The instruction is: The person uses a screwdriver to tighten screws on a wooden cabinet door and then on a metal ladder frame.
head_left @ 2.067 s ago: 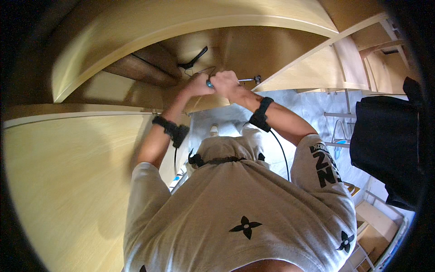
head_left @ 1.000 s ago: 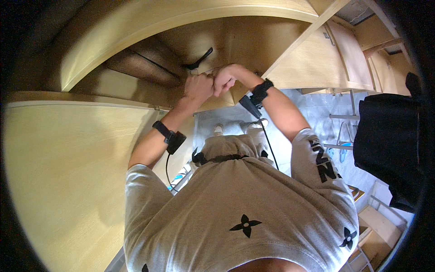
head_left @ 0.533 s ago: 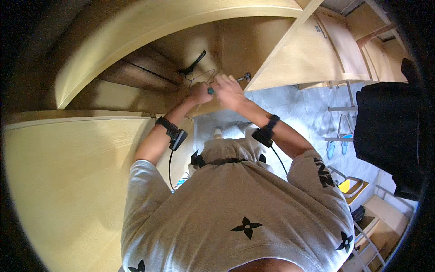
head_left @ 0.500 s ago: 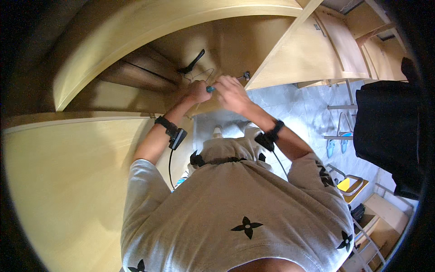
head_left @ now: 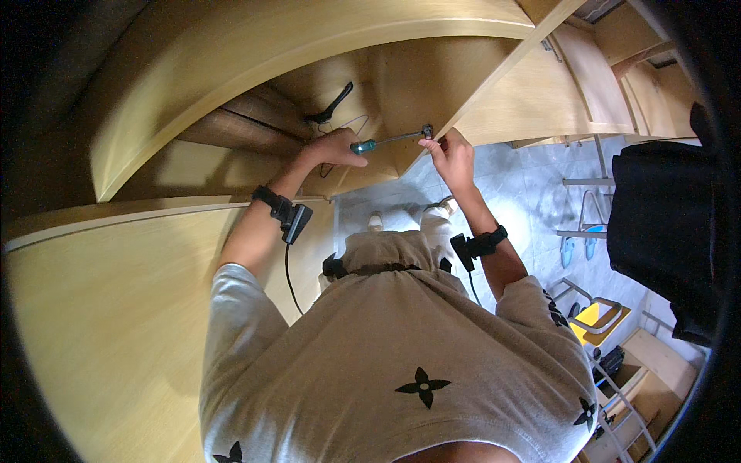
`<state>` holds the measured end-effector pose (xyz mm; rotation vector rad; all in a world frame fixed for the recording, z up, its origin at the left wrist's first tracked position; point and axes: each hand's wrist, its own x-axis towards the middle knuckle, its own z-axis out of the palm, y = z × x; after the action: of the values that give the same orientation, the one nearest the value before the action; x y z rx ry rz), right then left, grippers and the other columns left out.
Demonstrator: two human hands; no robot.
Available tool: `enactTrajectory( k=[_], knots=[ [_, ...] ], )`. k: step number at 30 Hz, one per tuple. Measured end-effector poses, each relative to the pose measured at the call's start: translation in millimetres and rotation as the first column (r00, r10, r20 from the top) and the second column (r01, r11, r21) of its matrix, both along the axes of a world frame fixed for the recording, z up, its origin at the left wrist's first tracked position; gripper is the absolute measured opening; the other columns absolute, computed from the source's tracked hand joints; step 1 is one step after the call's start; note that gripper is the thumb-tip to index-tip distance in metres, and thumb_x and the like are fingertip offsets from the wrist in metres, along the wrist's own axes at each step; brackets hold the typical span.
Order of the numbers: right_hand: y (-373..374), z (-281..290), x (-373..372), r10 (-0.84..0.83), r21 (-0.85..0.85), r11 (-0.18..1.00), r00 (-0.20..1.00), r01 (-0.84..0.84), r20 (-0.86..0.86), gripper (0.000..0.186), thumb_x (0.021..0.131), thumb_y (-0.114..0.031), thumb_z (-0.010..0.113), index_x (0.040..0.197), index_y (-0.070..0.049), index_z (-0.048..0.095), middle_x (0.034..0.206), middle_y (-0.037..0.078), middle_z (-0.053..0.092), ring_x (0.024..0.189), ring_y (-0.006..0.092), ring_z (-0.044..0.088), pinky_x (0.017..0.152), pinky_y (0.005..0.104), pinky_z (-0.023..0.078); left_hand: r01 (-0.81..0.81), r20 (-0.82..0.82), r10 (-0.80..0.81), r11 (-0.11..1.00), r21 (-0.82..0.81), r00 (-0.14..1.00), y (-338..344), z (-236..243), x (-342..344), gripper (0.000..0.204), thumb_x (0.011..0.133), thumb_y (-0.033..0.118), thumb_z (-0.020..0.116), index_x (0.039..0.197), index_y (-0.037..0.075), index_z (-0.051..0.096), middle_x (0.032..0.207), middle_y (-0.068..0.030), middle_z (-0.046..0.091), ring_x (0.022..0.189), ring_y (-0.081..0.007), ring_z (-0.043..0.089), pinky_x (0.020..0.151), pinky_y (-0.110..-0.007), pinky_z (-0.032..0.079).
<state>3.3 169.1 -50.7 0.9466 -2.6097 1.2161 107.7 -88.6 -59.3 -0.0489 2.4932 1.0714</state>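
Holding a screwdriver (head_left: pixel 363 147) by its teal handle in the left grip (head_left: pixel 338 145), closed round it, at the open front of a wooden cabinet (head_left: pixel 401 29). Pointing its thin metal shaft rightward, nearly level, to a small metal fitting (head_left: pixel 428 132) near the panel edge; cannot tell whether touching there or just short. Keeping the right grip (head_left: pixel 453 160) just beside that fitting, with thumb turned toward it and fingers bent at the panel edge; cannot tell how tightly closed, or on what. Can make out a bent wire (head_left: pixel 353 122) just beyond the left grip, and above it a curved black piece (head_left: pixel 333 105), tilted, inside the cabinet. Wearing a black strap (head_left: pixel 295 224) on the left forearm and another on the right, each trailing a cable, over a grey shirt (head_left: pixel 370 332) with black flower shapes. Standing on a tiled floor (head_left: pixel 532 181), with a broad pale panel (head_left: pixel 116 324) at left. Farther right, can see blue slippers (head_left: pixel 567 251) on the floor, a hanging black cloth (head_left: pixel 664 231) and, lower down, a yellow seat (head_left: pixel 593 320)
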Motion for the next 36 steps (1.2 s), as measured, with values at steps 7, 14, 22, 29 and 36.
enactTrajectory(
  k=[7,14,22,29,36],
  knots=[
    [4.4,10.5,-15.3,0.167,0.064,0.983,0.985,-0.17,0.054,0.044,0.071,-0.044,0.069,0.065,-0.001,0.061,0.054,0.013,0.056,0.05,0.0305,0.056,0.05,0.037,0.045,-0.084,0.49,-0.133,0.914,0.396,0.861,-8.2,31.0,-15.0,0.034,0.074,0.027,0.066,0.052,0.007,0.05,0.048,-0.0021,0.05,0.036,-0.0093,0.042,0.035,-0.025,0.032],
    [-4.6,8.9,-9.4,0.109,0.014,0.994,0.99,-0.109,-0.091,0.045,0.071,-0.045,0.07,0.065,-0.001,0.06,0.05,0.014,0.052,0.048,0.0323,0.054,0.048,0.0375,0.045,-0.024,0.081,0.037,0.987,-0.156,0.996,5.0,11.8,-8.5,0.027,0.071,0.023,0.063,0.061,-0.001,0.06,0.055,-0.0136,0.058,0.047,-0.0236,0.057,0.047,-0.036,0.045],
    [1.8,27.8,-2.0,0.047,0.664,0.732,0.984,-0.153,0.174,0.054,0.073,-0.053,0.065,0.077,0.0,0.064,0.073,0.02,0.063,0.074,0.0342,0.063,0.064,0.0429,0.05,-0.379,-0.333,0.217,0.732,-0.567,0.917,53.1,23.0,18.8,0.019,0.072,0.021,0.062,0.075,0.003,0.068,0.074,-0.0178,0.065,0.068,-0.0334,0.064,0.063,-0.042,0.051],
    [-90.2,81.6,35.4,0.532,0.583,0.717,0.84,-0.383,-0.103,0.019,0.064,-0.016,0.066,0.08,-0.004,0.068,0.094,0.02,0.063,0.093,0.0359,0.06,0.078,0.0424,0.049,-0.328,-0.319,0.164,0.749,-0.576,0.934,48.6,22.3,16.6,0.02,0.072,0.023,0.06,0.073,0.005,0.068,0.073,-0.0155,0.065,0.067,-0.0313,0.065,0.061,-0.04,0.052],
    [-162.5,4.3,-30.0,-0.079,0.259,0.059,0.254,-0.964,0.964,0.027,0.067,-0.033,0.069,0.063,-0.007,0.062,0.058,0.003,0.059,0.047,0.0092,0.045,0.043,0.0254,0.036,-0.328,-0.292,0.184,0.738,-0.589,0.938,46.5,21.6,14.7,0.02,0.07,0.025,0.059,0.071,0.008,0.07,0.075,-0.016,0.066,0.07,-0.0282,0.066,0.062,-0.04,0.052]
  ],
)
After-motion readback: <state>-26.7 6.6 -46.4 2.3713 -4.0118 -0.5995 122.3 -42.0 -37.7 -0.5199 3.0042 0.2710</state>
